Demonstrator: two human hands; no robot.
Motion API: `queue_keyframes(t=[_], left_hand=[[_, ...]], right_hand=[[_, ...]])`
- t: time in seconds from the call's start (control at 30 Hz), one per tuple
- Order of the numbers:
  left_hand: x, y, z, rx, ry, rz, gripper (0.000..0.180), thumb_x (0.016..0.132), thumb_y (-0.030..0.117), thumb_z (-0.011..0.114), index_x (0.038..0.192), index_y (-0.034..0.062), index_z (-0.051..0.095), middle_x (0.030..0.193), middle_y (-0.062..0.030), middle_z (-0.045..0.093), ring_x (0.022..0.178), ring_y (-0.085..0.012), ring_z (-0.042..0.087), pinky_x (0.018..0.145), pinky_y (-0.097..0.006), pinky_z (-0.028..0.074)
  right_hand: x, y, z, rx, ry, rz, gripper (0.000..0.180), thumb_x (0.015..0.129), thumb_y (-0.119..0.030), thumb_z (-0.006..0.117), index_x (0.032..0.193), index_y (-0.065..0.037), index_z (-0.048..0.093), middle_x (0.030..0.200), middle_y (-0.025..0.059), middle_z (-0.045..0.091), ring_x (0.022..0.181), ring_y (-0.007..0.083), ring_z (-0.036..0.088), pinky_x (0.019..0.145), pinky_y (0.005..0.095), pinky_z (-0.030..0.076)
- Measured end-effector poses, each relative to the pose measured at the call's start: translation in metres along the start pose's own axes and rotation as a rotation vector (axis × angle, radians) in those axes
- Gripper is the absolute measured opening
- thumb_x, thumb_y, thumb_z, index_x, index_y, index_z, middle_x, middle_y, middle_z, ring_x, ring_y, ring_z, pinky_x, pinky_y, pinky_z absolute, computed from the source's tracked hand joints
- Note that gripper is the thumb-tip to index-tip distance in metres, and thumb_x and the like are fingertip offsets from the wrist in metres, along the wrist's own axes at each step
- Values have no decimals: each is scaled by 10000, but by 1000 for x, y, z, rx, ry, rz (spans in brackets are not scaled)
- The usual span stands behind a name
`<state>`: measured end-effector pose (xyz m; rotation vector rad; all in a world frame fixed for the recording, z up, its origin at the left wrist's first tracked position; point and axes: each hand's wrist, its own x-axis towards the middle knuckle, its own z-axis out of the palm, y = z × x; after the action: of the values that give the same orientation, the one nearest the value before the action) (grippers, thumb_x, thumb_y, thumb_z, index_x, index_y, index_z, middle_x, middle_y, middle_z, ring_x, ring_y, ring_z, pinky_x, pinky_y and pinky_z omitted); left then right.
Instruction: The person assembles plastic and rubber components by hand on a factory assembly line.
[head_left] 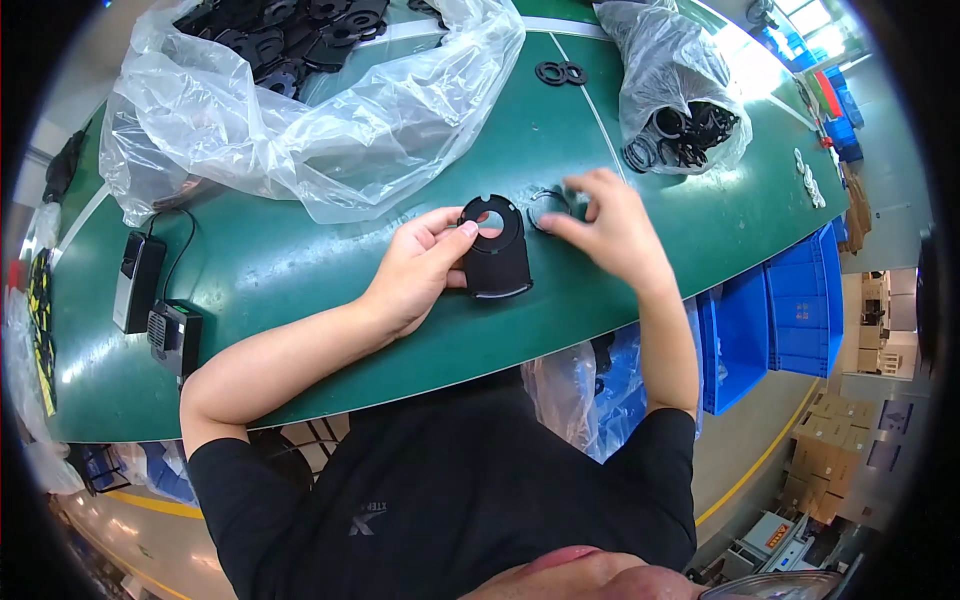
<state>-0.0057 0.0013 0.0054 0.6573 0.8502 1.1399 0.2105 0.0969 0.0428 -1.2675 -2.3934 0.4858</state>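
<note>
Head view, hands (410, 264) (616, 234) apart, left gripping black plate (498, 268)

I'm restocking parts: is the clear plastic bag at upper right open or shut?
Open: the clear plastic bag gapes, baring black rings at its mouth.

The light is bright, strongest at the upper right, where panes (808, 16) blow out to white and glare bleaches that end of the table (280, 260). Paler sheen streaks its left side, and small highlights glint on the bags (300, 150). Motion blur softens the right hand (618, 232); the left hand (415, 265) is crisp. The dark shirt (440, 480) loses detail. Straight edges bow outward, and the corners go black.
</note>
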Motion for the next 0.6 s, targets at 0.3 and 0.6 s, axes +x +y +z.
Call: queue_keyframes(t=[0.3, 0.6], left_hand=[[2, 2, 2, -10, -33, -16, 282, 936, 163, 469, 1157, -9, 501, 1051, -111, 610, 899, -177, 628, 767, -338, 543], [4, 0, 1, -72, -60, -27, 306, 938, 166, 471, 1194, 0, 473, 1077, -112, 600, 929, -185, 621, 795, -354, 537]], right_hand=[[135, 63, 12, -302, 212, 45, 269, 748, -244, 681, 984, -116, 666, 915, 107, 601, 884, 311, 590, 755, 393, 487], [116, 49, 7, 2, 501, -197, 143, 815, -153, 621, 865, -28, 668, 761, 104, 591, 676, 244, 582, 603, 335, 456]])
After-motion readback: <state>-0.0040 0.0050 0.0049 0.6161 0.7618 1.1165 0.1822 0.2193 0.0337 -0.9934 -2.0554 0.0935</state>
